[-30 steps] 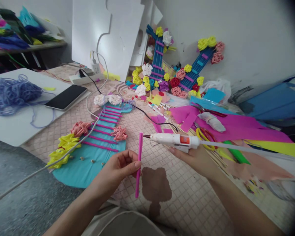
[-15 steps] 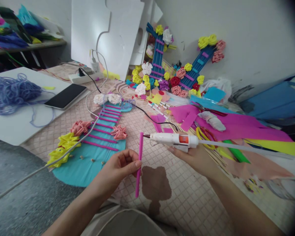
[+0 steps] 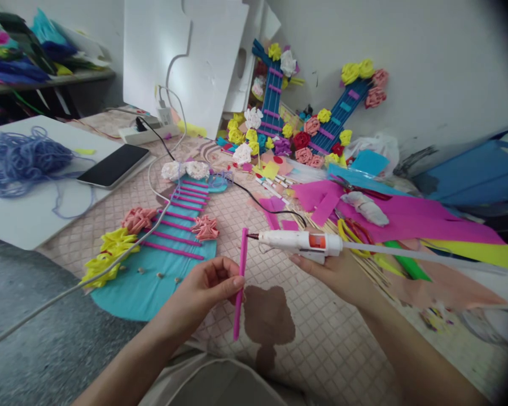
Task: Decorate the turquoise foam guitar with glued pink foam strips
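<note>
My left hand (image 3: 205, 290) pinches a thin pink strip (image 3: 240, 282), held upright in front of me. My right hand (image 3: 336, 273) grips a white glue gun (image 3: 305, 242) lying sideways, its dark nozzle touching the top end of the strip. A clear glue stick (image 3: 415, 255) sticks out of the gun's back toward the right. Left of the hands lies a turquoise guitar-shaped cut-out (image 3: 156, 270) with pink strips glued across it and paper flowers (image 3: 116, 242) along its edge.
Pink, yellow and blue felt sheets (image 3: 410, 217) and yellow-handled scissors (image 3: 351, 231) lie at the right. Finished blue guitars with flowers (image 3: 313, 121) lean on the wall. A phone (image 3: 113, 165), purple yarn (image 3: 19, 160) and a power strip (image 3: 146, 131) sit at the left, with a white cable (image 3: 110, 265) crossing the cut-out.
Almost nothing has moved; both hands hold the same pose, with the glue gun's nozzle staying at the top of the pink strip.
</note>
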The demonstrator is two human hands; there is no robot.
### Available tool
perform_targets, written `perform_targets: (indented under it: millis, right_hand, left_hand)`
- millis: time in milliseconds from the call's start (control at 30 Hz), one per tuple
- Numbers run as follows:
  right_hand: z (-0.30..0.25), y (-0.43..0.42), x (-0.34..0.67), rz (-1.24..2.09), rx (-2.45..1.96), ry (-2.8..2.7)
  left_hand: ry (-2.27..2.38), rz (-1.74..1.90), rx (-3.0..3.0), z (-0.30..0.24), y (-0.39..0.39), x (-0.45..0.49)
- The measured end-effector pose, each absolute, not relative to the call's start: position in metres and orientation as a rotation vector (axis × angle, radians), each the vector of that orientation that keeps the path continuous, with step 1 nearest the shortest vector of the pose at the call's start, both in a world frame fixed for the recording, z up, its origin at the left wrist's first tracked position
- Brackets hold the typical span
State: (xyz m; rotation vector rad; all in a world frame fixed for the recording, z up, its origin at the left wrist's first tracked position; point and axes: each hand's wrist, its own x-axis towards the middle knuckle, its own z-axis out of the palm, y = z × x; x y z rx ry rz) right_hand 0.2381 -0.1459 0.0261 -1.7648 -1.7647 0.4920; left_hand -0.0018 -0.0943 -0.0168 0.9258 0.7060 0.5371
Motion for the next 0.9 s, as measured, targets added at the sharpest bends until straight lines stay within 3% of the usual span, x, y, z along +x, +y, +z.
perform_targets:
  millis: [900]
  right_hand:
    - [0.0256, -0.1509, 0.238, 0.513, -1.766, -1.782]
  left_hand:
    - [0.686, 0.538, 0.941, -0.0187, -0.0925, -0.0035]
